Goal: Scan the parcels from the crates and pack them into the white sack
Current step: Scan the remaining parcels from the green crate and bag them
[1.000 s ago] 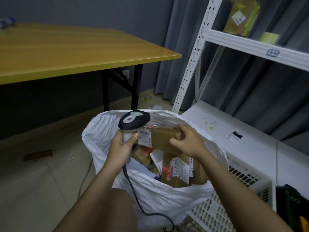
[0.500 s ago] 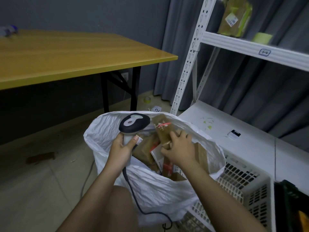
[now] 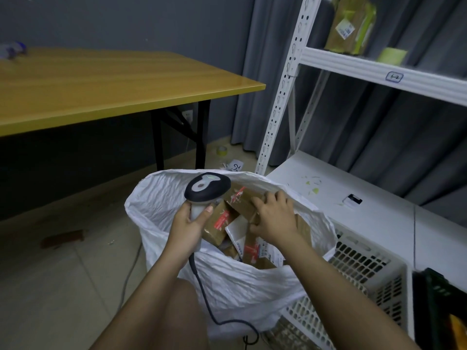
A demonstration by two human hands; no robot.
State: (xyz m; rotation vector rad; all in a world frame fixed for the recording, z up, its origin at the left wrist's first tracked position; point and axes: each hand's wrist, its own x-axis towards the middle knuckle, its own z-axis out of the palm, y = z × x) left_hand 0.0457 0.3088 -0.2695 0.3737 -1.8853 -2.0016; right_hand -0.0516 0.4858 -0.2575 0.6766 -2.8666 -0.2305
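Yellow-topped table (image 3: pixel 106 79) stands behind white sack (image 3: pixel 161 205) on tiled floor (image 3: pixel 50 286).

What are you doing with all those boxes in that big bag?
A person is packing parcels into a white sack on the floor. The left hand grips a corded scanner over the sack. The right hand reaches inside, fingers spread on a brown cardboard parcel lying on the pile. The sack looks nearly full. A white crate stands beside it.

Yellow table (image 3: pixel 106 82), white shelving (image 3: pixel 379 69)
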